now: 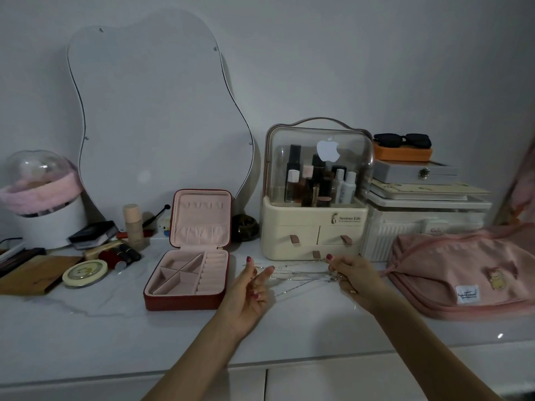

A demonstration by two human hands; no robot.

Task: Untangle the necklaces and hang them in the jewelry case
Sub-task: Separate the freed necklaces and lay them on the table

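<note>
Clearly you're early on: your left hand (251,280) and right hand (346,273) each pinch the chains (301,274), stretched between them at frame centre. The open case (188,250), lower left of them, holds 0 necklaces on its hooks.

Both hands — left hand (251,287), right hand (349,273) — stretch thin necklaces (301,274) beside the jewelry case (188,296) (lid open).

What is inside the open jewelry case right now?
The jewelry case shows only empty pink dividers, ring rolls and bare lid hooks. The lid pocket's contents are hidden. The necklaces are outside.
</note>
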